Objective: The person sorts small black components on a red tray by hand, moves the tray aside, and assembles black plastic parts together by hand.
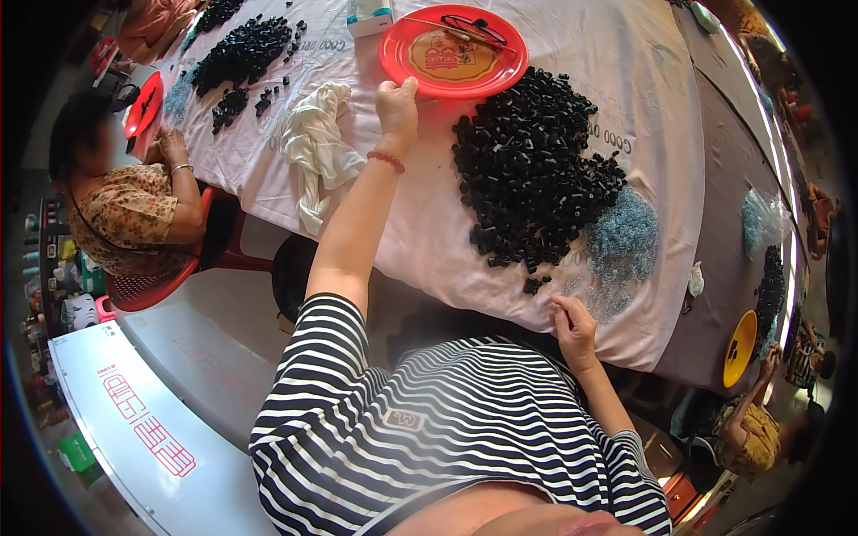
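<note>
My left hand (398, 109), with a red bead bracelet at its wrist, is closed on the near rim of a red plastic plate (391, 64). A thin stick and a dark looped thing lie across the plate's yellow printed middle. My right hand (575, 332) is at the table's near edge, its thumb and fingertips pressed together; whatever they hold, if anything, is too small to make out. Beyond it spreads a big heap of small black plastic parts (527, 170). A pile of tiny clear bluish pieces (623, 234) lies beside that heap, close to my right hand.
A crumpled white cloth (315, 143) lies left of my forearm, and a white box (369, 16) stands behind the plate. More black parts (241, 54) are heaped at the far left. Other people (125, 196) sit at both sides, one by a yellow plate (739, 348).
</note>
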Demonstrator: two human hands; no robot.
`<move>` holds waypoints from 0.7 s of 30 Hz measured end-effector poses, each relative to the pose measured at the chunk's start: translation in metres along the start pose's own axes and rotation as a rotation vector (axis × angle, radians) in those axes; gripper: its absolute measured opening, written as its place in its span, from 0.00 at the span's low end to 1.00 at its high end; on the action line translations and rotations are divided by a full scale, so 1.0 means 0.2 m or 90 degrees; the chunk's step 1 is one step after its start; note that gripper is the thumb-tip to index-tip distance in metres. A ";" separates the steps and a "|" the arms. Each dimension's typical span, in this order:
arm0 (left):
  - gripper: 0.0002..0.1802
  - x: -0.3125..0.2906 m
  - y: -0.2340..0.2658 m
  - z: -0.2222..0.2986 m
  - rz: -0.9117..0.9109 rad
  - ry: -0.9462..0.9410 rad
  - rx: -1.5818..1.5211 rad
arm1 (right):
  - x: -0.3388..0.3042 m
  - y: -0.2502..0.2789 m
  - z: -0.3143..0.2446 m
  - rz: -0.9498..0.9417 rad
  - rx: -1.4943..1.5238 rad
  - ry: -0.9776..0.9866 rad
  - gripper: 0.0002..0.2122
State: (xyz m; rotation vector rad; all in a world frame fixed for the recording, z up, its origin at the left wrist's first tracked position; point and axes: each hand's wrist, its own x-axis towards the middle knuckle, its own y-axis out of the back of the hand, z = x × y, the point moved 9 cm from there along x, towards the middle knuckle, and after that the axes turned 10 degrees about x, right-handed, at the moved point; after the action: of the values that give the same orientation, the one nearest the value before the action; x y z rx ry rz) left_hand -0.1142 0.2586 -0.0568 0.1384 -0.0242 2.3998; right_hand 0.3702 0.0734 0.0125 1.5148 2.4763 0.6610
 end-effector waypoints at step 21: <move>0.07 0.19 -0.27 0.44 -0.174 0.058 -0.168 | 0.00 -0.06 -0.08 -0.002 -0.180 0.157 0.14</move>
State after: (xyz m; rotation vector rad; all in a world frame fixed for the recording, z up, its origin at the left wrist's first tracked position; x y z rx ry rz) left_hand -0.0983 0.3185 0.0339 -0.0861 -0.2609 2.1047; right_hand 0.3545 0.0644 0.0221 1.3956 2.4174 1.2054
